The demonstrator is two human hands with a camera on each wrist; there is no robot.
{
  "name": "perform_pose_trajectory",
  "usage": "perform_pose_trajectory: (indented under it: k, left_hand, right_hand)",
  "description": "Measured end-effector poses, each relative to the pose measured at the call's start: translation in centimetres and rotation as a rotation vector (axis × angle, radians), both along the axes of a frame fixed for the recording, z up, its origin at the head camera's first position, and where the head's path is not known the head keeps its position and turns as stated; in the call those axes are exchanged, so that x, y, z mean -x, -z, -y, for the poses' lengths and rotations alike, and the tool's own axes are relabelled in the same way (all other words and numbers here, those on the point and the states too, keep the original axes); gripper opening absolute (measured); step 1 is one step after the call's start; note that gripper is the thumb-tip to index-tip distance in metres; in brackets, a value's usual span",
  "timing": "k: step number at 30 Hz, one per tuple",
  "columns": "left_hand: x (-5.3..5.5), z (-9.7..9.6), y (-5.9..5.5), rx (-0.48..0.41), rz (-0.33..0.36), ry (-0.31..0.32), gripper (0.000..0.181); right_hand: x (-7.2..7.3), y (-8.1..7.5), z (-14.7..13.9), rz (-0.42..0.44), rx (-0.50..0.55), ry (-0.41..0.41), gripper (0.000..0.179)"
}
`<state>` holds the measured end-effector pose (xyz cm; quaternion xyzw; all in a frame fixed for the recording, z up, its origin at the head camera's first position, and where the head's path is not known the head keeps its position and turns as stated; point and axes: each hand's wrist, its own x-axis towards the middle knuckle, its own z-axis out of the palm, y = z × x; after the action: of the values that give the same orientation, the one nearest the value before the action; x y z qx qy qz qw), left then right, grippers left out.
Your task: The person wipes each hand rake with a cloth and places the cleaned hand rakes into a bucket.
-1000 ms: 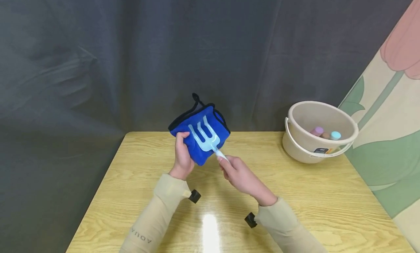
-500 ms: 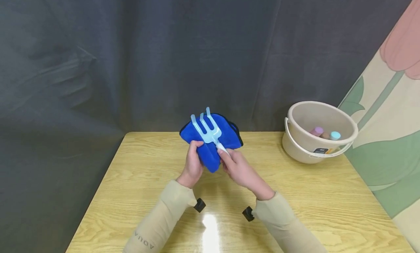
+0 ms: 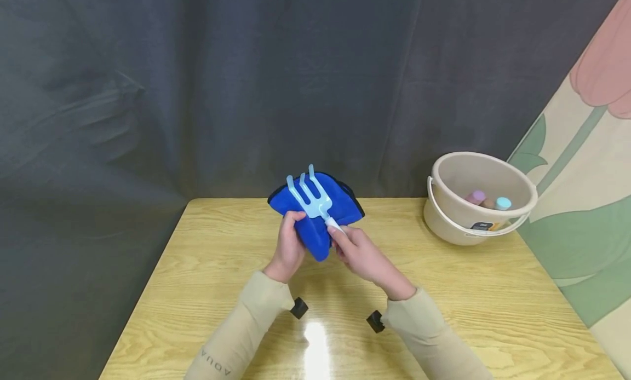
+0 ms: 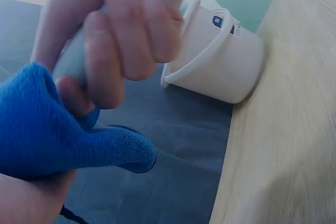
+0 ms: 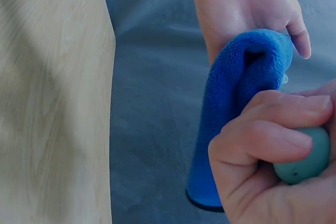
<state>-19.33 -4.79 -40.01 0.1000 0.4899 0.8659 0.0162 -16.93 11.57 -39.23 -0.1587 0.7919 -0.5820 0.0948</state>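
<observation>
My left hand (image 3: 288, 246) holds a blue plush cloth (image 3: 315, 239) with black edging, its thumb lying over the front. The cloth is folded and bunched above the table. My right hand (image 3: 359, 254) grips the handle of a pale blue three-pronged hand fork (image 3: 317, 206). The fork's head lies against the front of the cloth, prongs pointing up and away, tips past its black edge. In the right wrist view, curled fingers (image 5: 262, 135) wrap the rounded teal handle end (image 5: 307, 156). My left hand's other fingers are hidden behind the cloth.
A beige bucket (image 3: 451, 220) with a white handle stands at the table's back right. Inside are bottle-like things with a purple top (image 3: 477, 196) and a light blue top (image 3: 503, 203), plus something brown. A dark curtain (image 3: 315, 84) hangs behind the wooden table (image 3: 212, 248).
The left hand has brought the cloth rightward, closer to the right hand, and the cloth is more folded. The fork's prongs now reach past its upper edge. Over the last half second little has moved.
</observation>
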Motion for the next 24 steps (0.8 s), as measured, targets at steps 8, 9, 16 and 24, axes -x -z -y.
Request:
perform_pose_trajectory:
  k: [8,9,16,24]
  left_hand:
    - [0.8,0.7,-0.6,-0.081,-0.029,-0.06,0.055]
    - [0.9,0.8,-0.7,-0.088,-0.037,-0.07,0.054]
    - [1.4,2.0,-1.4,-0.093,-0.035,-0.163,0.038]
    - [2.0,3.7,-2.2,-0.058,-0.111,-0.181,0.044]
  right_hand:
    - [-0.4,0.6,0.1,-0.013,-0.001,-0.011,0.044]
    - [-0.5,0.6,0.1,-0.001,-0.004,-0.011,0.044]
    - [-0.8,1.0,-0.1,0.071,-0.017,-0.049,0.045]
    - [-1.6,0.8,-0.3,0.05,-0.079,-0.095,0.046]
